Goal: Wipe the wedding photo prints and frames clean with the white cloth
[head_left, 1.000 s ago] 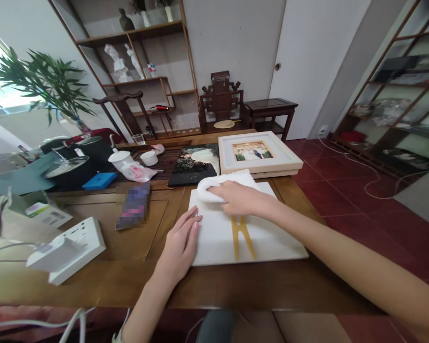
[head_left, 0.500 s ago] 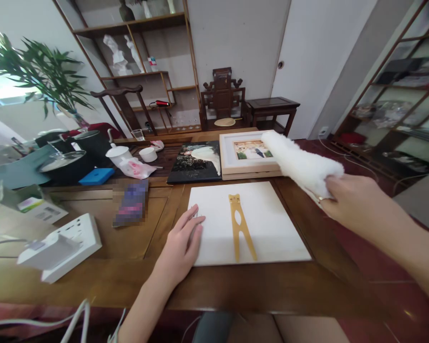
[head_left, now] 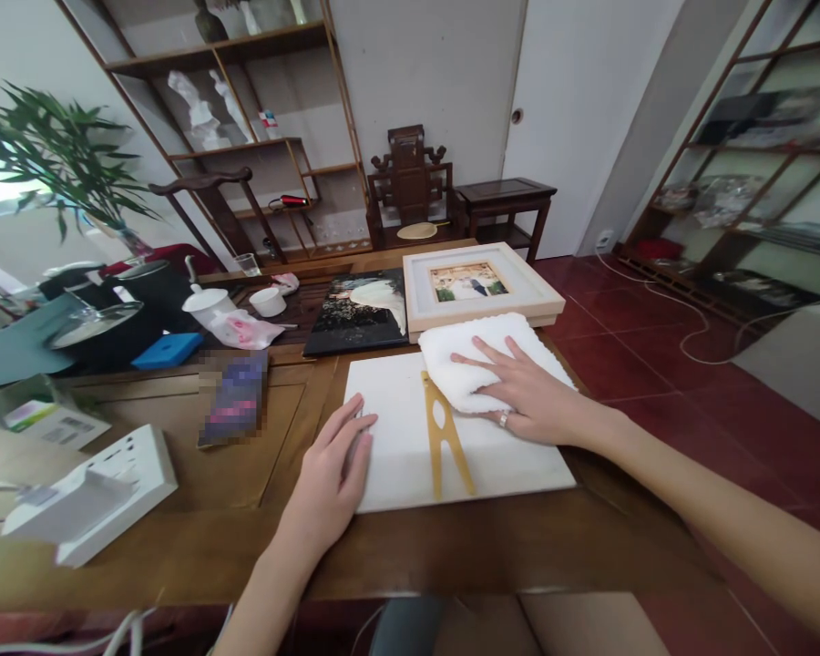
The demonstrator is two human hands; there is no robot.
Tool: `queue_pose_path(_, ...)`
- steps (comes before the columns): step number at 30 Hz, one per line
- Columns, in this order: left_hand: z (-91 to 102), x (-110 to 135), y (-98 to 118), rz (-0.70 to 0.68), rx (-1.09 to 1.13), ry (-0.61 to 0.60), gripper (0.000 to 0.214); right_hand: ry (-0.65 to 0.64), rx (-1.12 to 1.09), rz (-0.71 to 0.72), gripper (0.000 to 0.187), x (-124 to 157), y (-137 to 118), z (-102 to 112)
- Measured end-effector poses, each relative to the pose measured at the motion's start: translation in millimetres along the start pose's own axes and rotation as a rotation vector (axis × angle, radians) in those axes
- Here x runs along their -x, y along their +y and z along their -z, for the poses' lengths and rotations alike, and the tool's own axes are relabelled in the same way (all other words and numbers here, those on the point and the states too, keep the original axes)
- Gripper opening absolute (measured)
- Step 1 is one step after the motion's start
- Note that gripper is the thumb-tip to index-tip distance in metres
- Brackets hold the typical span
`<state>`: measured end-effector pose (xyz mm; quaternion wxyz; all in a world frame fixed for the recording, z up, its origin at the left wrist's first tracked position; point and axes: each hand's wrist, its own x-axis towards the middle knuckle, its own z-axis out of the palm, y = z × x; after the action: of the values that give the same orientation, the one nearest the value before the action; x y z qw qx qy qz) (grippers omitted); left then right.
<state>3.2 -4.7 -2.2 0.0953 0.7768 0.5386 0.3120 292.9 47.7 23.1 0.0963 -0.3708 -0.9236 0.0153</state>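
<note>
A white rectangular panel (head_left: pixel 397 460) lies flat on the table near its front edge. On it rests a yellow A-shaped piece (head_left: pixel 435 435) with two legs and a oval hole. My left hand (head_left: pixel 329 469) lies on the panel's left edge, its fingers stretched out. With fingers spread, my right hand (head_left: pixel 529 390) presses flat on a fluffy white cloth (head_left: pixel 455 346). That cloth covers the panel's upper right part and the top tip of the yellow piece.
Behind the panel lie a framed photo (head_left: pixel 420 278) and a dark picture (head_left: pixel 328 314). To the left are a white power strip (head_left: pixel 137 492), a blue box (head_left: pixel 169 350), a blurred-out item (head_left: pixel 236 396), a white pot (head_left: pixel 209 302) and a dark pan (head_left: pixel 102 333) on the wooden table (head_left: pixel 410 556).
My right hand has brought the cloth down and left, from in the air beside the framed photo onto the panel, its fingers now spread on it. My left hand stays on the panel's edge.
</note>
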Motion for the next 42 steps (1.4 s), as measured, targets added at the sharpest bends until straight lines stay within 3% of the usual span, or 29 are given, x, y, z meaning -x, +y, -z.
queue_pose_path(3,-0.3,1,0,0.008,0.005,-0.001,0.027,-0.014,-0.006,-0.072,0.04,6,-21,-4)
queue_pose_path(7,-1.2,1,1,0.025,0.008,0.007,0.027,-0.096,-0.097,-0.187,0.039,29,-77,1)
queue_pose_path(10,-1.3,1,1,0.018,0.002,0.007,0.027,-0.206,-0.203,-0.146,0.031,41,-104,8)
queue_pose_path(14,-0.2,1,1,0.01,-0.001,0.008,0.027,-0.159,-0.221,-0.128,0.036,31,-91,9)
queue_pose_path(19,2.0,0,1,-0.015,0.014,0.008,0.025,-0.043,-0.135,-0.2,0.038,-17,-65,-4)
queue_pose_path(23,3.1,-2,0,-0.007,0.053,0.08,0.027,-0.057,-0.117,-0.245,0.037,-59,-84,-12)
queue_pose_path(27,4.3,-3,-5,0.122,0.032,0.182,0.029,-0.058,-0.039,-0.07,0.034,-77,-104,-13)
queue_pose_path(31,5.3,-3,-10,0.218,0.105,0.186,0.032,-0.026,-0.037,0.211,0.028,-60,-114,-9)
queue_pose_path(34,4.6,-2,-12,0.227,0.103,0.212,0.032,-0.045,-0.063,0.294,0.027,-34,-119,-2)
queue_pose_path(38,4.6,0,-9,0.291,-0.088,0.215,0.033,-0.119,-0.178,0.263,0.029,0,-112,13)
queue_pose_path(42,7.7,2,0,0.318,-0.136,0.197,0.034,-0.119,-0.296,0.062,0.034,24,-83,26)
